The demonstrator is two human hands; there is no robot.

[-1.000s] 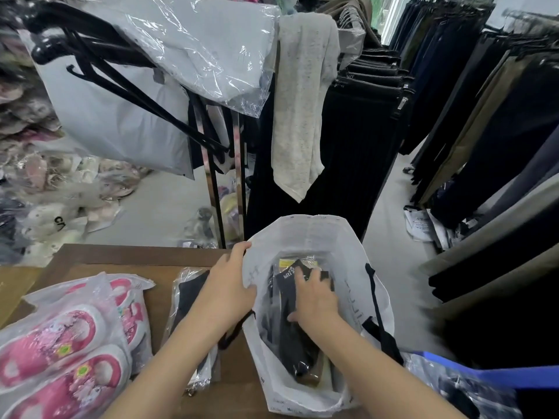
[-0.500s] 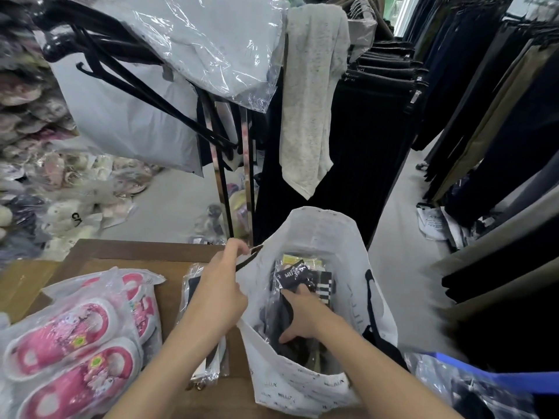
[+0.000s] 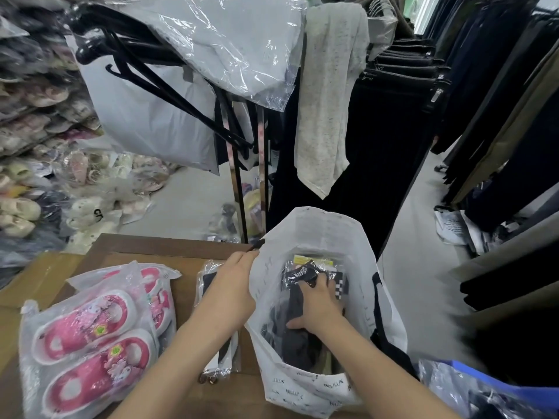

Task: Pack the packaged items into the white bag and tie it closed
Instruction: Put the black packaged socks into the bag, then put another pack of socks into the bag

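A white printed bag (image 3: 320, 234) stands open at the table's right end. My left hand (image 3: 231, 285) grips its left rim beside a black handle (image 3: 257, 244), holding the mouth open. Inside the bag, my right hand (image 3: 317, 306) presses down on a black packaged item (image 3: 298, 275) lying among other dark packets. On the table left of the bag lies a clear packet of dark goods (image 3: 208, 279), partly under my left arm. Further left sit two clear packs of pink children's sandals (image 3: 87, 337).
The brown table (image 3: 169, 249) ends just beyond the bag. Behind it stands a chrome rack (image 3: 239, 189) with black hangers and wrapped grey garments. Dark trousers hang along the right aisle. Bagged shoes pile up on the floor at left. A blue-edged plastic packet (image 3: 472, 388) lies at bottom right.
My right hand has pushed deeper into the bag, onto the black packet. My left hand has shifted up along the rim to the black handle, pulling the mouth wider.
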